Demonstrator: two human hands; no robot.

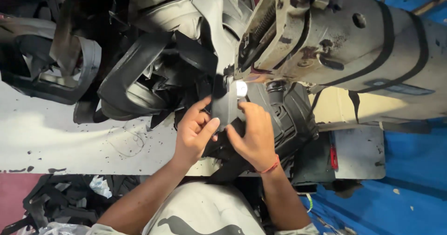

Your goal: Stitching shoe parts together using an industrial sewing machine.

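Big worn sewing machine (344, 53) stretching across the white table (56, 142), heap of black and grey fabric pieces (130, 67) piled behind, left hand (194, 133) pinching the black strap (223, 105) under the needle, right hand (255, 135) fingers curled, pressing that strap beside the small bright lamp (241, 88)

The person wears a pale grey short-sleeved shirt (205, 211) with a dark curved shape printed across the chest. Both forearms are bare. A thin red thread band (271, 166) circles the right wrist.
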